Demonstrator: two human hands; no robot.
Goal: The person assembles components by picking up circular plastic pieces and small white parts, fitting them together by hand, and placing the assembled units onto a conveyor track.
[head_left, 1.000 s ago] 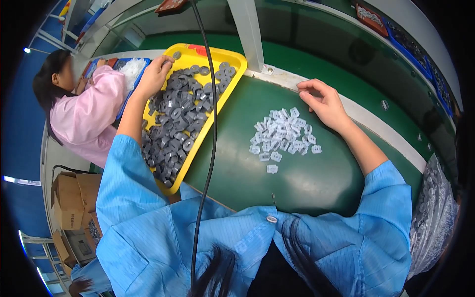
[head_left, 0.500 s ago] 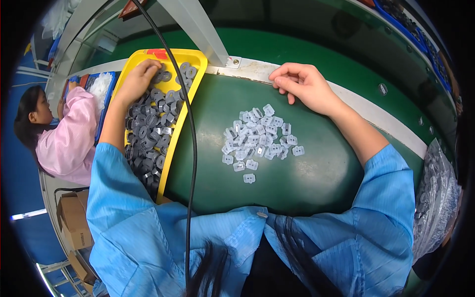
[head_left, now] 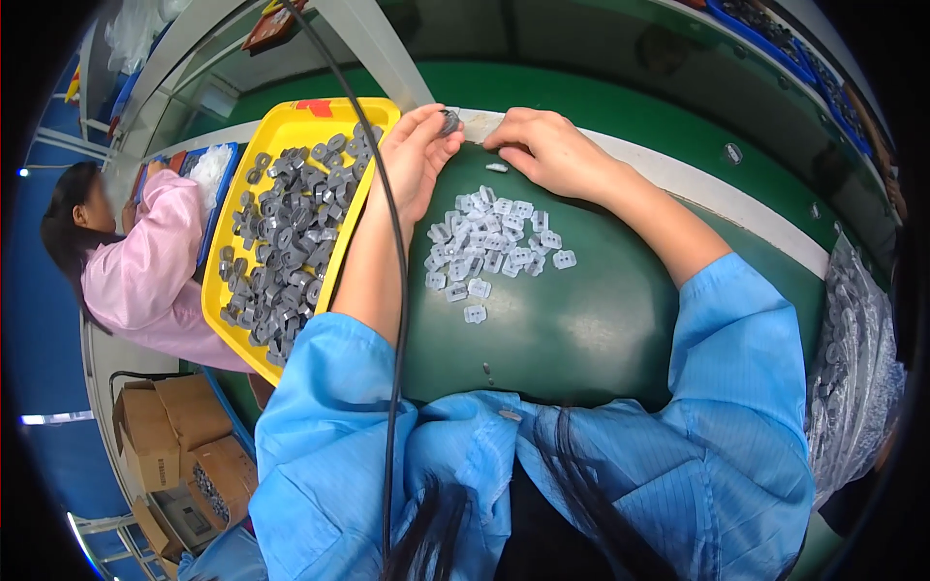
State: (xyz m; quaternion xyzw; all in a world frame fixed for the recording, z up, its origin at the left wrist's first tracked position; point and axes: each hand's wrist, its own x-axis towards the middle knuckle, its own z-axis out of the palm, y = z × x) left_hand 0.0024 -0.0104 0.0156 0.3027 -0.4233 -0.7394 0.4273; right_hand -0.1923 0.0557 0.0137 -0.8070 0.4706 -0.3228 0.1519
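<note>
Between the thumb and fingers of my left hand [head_left: 417, 160] is a dark grey round part [head_left: 449, 123], held up just past the right rim of the yellow tray [head_left: 215, 290]. Many similar grey ring-like parts [head_left: 291, 228] lie heaped in that tray. To its right, my right hand [head_left: 557, 155] is open over the far edge of the green table, its fingers loosely bent and the thumb apart. Just below its fingertips is a small clear plastic piece [head_left: 497, 168]. A loose pile of clear plastic pieces [head_left: 494, 237] lies nearer on the green tabletop [head_left: 581, 339].
A black cable [head_left: 397, 320] hangs across the view, in front of my left forearm. A metal post [head_left: 378, 53] rises behind the tray. At the left sits a person in pink [head_left: 155, 252], near cardboard boxes [head_left: 150, 436]. A clear bag of parts [head_left: 852, 378] is at the right.
My left hand has left the tray and moved right with a grey part. My right hand has shifted left, with a clear piece now below its fingers. The view has shifted somewhat.
</note>
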